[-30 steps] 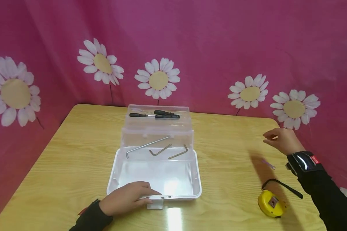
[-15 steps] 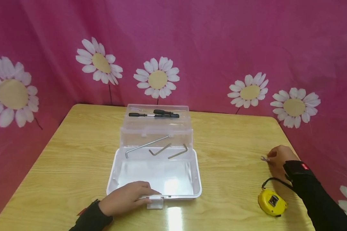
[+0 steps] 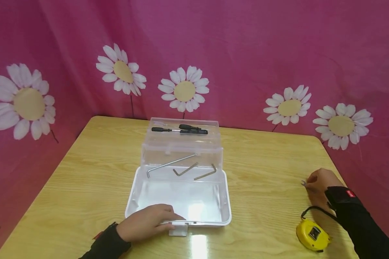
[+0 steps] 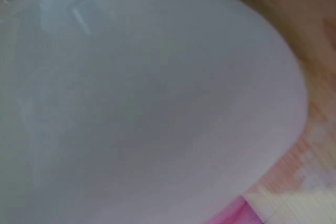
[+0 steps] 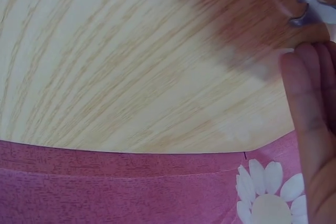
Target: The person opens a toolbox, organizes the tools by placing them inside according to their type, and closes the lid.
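My left hand [image 3: 148, 222] holds the front rim of a white plastic toolbox [image 3: 227, 201], thumb by the latch [image 3: 178, 230] and fingers over the edge. In the left wrist view the box's smooth white wall [image 4: 157, 103] fills most of the picture. At the table's right side my right hand [image 3: 322, 182] pinches a small open-end wrench [image 3: 303, 183]. Its forked silver head [image 5: 310, 11] sticks out past the fingertips in the right wrist view; the rest is largely hidden. A yellow tape measure [image 3: 312, 235] with a black strap lies just nearer than that hand.
The toolbox's clear lid [image 3: 214, 142] is folded back. Black-handled screwdrivers [image 3: 193, 131] lie in it, with a long silver hex key [image 3: 171, 164] and two shorter bronze ones [image 3: 185, 169] lower down. A pink flowered curtain [image 3: 236, 54] hangs behind the wooden table [image 3: 262, 162].
My right hand has come down from above the table to the wrench and taken hold of it. My left hand stays on the box rim. The head view has shifted slightly.
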`<state>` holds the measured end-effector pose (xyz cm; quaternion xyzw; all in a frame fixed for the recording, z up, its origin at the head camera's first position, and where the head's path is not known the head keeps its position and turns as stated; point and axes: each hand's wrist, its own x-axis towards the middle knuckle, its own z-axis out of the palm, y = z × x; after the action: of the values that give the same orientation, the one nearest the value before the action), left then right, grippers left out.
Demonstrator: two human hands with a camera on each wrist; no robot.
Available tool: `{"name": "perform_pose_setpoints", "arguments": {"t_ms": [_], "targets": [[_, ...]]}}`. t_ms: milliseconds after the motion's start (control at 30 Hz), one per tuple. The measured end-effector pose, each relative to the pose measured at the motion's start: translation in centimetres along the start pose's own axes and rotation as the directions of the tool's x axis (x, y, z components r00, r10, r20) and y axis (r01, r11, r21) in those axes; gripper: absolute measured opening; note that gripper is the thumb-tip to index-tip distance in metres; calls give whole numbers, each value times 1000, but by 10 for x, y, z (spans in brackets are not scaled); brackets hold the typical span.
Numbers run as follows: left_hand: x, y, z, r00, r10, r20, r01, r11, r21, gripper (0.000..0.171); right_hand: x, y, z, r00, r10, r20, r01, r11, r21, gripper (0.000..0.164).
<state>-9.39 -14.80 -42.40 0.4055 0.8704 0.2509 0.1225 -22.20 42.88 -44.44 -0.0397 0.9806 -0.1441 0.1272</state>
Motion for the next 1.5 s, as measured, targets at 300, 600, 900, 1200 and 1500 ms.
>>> {"name": "perform_pose_setpoints", "arguments": {"t_ms": [300, 600, 900, 1200, 1500], "targets": [[0, 1, -1, 999, -28, 17, 28, 999, -18, 29, 1, -7, 0, 1000, -20, 2, 20, 1000, -13, 6], [3, 0, -1, 1000, -25, 6, 25, 1000, -15, 30, 6, -4, 2, 1000, -4, 25, 4, 1000, 8, 6], [3, -1, -1, 999, -14, 33, 15, 1000, -27, 28, 1, 1, 13, 999, 18, 44, -19, 999, 37, 15], [1, 0, -1, 999, -30, 32, 30, 999, -15, 30, 5, 5, 13, 998, 3, 58, -7, 997, 71, 11], [1, 1, -1, 999, -33, 30, 33, 999, -16, 29, 9, 4, 12, 995, -96, -30, 97, 995, 40, 5]]}}
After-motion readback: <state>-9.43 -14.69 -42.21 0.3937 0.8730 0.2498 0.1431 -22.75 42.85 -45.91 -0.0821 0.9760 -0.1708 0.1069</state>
